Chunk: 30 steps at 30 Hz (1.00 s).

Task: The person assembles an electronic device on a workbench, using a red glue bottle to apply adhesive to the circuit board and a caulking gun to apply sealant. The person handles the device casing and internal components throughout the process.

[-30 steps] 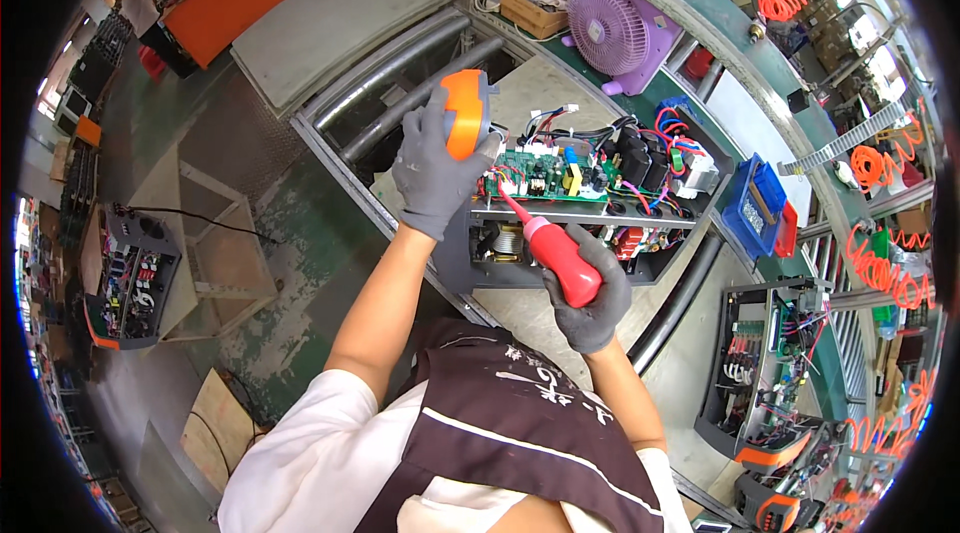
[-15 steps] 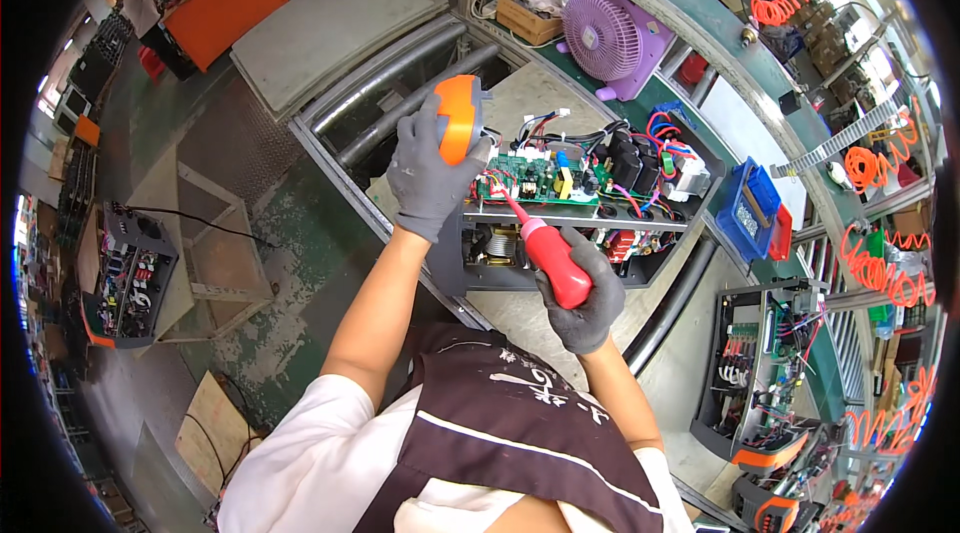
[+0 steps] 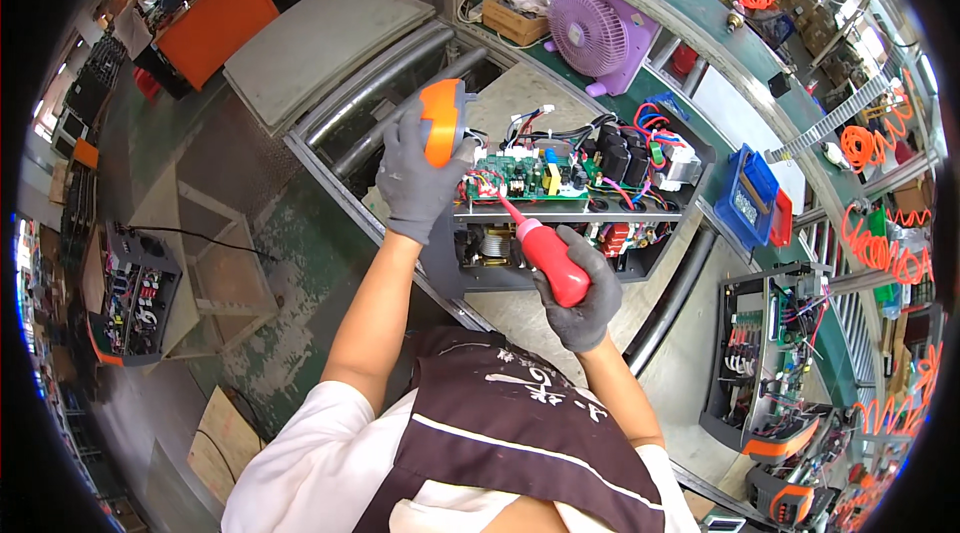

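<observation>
My left hand [image 3: 412, 178], in a grey glove, is closed round an orange and grey end panel [image 3: 441, 123] at the left end of an open machine [image 3: 455, 268]. My gloved right hand [image 3: 585, 301] grips a red squeeze bottle [image 3: 553, 263], tilted so its thin nozzle points up and to the left. The nozzle tip is at the left part of a green circuit board [image 3: 540, 173], by small red wires and white connectors; whether it touches cannot be made out. Black cylinders [image 3: 622, 161] and red and blue wires fill the machine's right end.
The machine rests on a board over a roller conveyor [image 3: 385, 83]. A purple fan [image 3: 590, 33] and a wooden box [image 3: 515, 21] stand behind it. To the right are a blue bin [image 3: 742, 201] of small parts and another open machine [image 3: 745, 363]. One more open machine [image 3: 135, 293] is at left.
The view has shifted slightly. Both hands keep their holds, and the bottle's nozzle stays at the left part of the circuit board.
</observation>
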Tool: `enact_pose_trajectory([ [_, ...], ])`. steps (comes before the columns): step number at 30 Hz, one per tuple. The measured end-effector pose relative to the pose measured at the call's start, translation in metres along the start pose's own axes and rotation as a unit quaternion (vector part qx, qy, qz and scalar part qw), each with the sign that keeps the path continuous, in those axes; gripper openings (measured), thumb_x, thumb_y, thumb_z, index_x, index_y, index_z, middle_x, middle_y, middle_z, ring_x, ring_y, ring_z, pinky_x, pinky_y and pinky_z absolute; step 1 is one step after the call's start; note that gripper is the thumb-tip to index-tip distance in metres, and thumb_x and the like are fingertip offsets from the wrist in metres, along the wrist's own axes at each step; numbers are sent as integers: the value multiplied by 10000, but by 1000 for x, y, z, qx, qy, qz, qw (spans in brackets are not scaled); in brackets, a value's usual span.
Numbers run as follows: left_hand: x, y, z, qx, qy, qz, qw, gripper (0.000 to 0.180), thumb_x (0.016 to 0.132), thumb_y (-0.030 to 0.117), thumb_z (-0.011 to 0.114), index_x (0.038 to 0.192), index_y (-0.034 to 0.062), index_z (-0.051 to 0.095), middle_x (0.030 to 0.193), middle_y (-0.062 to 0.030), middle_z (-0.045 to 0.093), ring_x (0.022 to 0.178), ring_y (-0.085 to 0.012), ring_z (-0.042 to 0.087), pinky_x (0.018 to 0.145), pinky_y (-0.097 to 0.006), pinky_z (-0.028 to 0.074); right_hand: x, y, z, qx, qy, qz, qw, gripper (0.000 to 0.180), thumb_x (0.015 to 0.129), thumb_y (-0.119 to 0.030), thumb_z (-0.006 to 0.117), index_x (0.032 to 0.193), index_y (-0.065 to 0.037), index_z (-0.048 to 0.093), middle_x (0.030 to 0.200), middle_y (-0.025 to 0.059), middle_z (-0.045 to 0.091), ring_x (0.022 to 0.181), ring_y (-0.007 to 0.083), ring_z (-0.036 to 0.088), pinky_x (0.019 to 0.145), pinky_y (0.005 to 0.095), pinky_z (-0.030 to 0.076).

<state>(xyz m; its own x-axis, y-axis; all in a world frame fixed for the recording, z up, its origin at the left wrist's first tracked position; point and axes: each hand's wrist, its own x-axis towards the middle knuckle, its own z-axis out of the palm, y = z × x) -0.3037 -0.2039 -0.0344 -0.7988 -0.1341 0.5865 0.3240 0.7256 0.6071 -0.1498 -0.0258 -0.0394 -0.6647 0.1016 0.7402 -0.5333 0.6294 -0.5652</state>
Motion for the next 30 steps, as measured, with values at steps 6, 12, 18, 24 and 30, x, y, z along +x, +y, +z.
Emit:
enact_pose_trajectory([
  [6, 1, -1, 1, -5, -1, 12, 1000, 729, 658, 303, 797, 1284, 124, 469, 1018, -128, 528, 926, -321, 579, 776, -418, 487, -5, 5, 3, 2, -8, 8, 1000, 518, 648, -105, 847, 1037, -46, 510, 1094, 231, 643, 897, 348, 677, 731, 360, 553],
  [12, 1, -1, 0, 4, 6, 21, 1000, 725, 671, 326, 789, 1286, 115, 468, 1040, -132, 529, 943, -324, 582, 792, -420, 490, -5, 1, -2, 4, -16, 16, 1000, 512, 683, -66, 825, 1074, -26, 496, 1111, 255, 624, 976, 348, 655, 825, 382, 535],
  [18, 1, -4, 3, 16, 0, 16, 1000, 751, 661, 355, 787, 1294, 117, 460, 1089, -134, 535, 984, -323, 584, 787, -427, 506, -9, 5, -1, 12, -19, 15, 1000, 515, 684, -69, 825, 1078, -19, 496, 1116, 255, 623, 980, 349, 654, 828, 384, 536],
  [24, 1, -3, 2, 15, 8, 15, 1000, 721, 682, 336, 772, 1289, 85, 476, 1063, -143, 540, 970, -323, 588, 811, -420, 491, -6, 4, -1, 9, -25, 19, 999, 521, 684, -62, 825, 1084, -18, 494, 1118, 260, 620, 988, 348, 652, 839, 386, 535],
  [30, 2, -1, 1, 7, 12, 19, 1000, 713, 685, 322, 769, 1287, 76, 477, 1065, -148, 541, 968, -328, 587, 814, -418, 488, -8, 7, 0, 18, -6, 20, 1000, 513, 676, -64, 831, 1068, -20, 501, 1114, 263, 621, 986, 344, 655, 833, 382, 537],
])
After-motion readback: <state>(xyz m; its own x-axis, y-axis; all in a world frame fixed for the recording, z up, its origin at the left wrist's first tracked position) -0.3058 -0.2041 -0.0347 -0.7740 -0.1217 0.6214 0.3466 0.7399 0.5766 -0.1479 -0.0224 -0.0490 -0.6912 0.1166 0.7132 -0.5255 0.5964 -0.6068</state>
